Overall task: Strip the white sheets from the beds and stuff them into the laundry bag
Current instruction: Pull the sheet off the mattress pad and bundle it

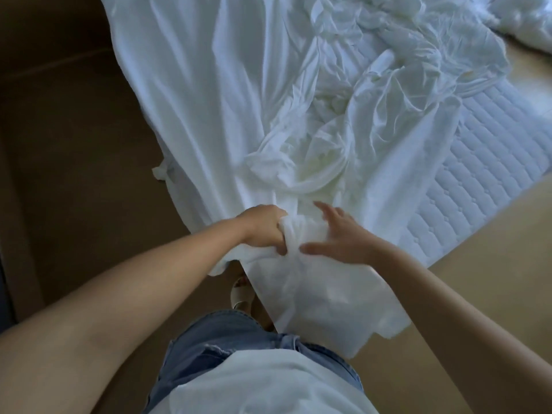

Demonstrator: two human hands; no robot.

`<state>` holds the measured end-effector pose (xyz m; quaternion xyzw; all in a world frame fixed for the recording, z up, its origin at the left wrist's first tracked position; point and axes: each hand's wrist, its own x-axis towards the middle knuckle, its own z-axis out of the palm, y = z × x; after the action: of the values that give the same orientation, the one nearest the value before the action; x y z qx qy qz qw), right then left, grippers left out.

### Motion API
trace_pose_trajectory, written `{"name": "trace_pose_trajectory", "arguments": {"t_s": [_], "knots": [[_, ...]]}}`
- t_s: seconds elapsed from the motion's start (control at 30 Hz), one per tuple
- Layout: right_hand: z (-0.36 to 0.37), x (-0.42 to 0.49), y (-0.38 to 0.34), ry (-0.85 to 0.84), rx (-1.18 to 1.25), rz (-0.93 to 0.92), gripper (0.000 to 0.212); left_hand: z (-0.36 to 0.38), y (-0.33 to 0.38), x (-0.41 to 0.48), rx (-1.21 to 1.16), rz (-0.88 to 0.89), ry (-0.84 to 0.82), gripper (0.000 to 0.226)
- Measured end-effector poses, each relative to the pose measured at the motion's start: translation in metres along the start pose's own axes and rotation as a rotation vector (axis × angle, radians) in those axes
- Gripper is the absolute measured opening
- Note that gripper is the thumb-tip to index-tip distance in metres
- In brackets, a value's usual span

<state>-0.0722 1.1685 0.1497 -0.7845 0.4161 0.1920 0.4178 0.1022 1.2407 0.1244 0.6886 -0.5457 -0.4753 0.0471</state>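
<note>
While the left hand (264, 231) clamps a twisted wad of the white sheet (233, 109) at the lower middle of the frame, the right hand (339, 239) lies just beside it with fingers straight and spread wide, resting on the same cloth and gripping nothing. By this, the stripping step looks to be in hand. The sheet is off the right side of the bed, where the quilted mattress (484, 174) shows bare, stitched in small padded rectangles. It covers the left side and drapes over the edge toward the tan floor (68, 180). The cloth looks thin, soft and limp, lying in long smooth folds at upper left and crumpled into sharp creases at centre. The next move probably calls for the right hand to take a fistful, then for both to haul the rest free into a bundle. No laundry bag is in view. More white bedding (528, 16) lies at the upper right corner.
</note>
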Motion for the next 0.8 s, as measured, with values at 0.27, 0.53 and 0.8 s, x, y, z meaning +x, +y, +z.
{"name": "trace_pose_trajectory", "arguments": {"t_s": [0.27,0.53,0.8], "knots": [[0.025,-0.004,0.009,0.386,-0.184,-0.2,0.05,-0.025,0.022,0.001,-0.251,-0.169,-0.268,0.063],[-0.01,-0.014,0.012,-0.283,0.573,0.168,0.054,0.037,0.015,-0.006,0.507,0.437,0.436,0.047],[0.024,-0.032,0.011,0.231,-0.294,-0.302,0.107,-0.006,0.039,0.007,-0.131,-0.095,-0.296,0.022]]}}
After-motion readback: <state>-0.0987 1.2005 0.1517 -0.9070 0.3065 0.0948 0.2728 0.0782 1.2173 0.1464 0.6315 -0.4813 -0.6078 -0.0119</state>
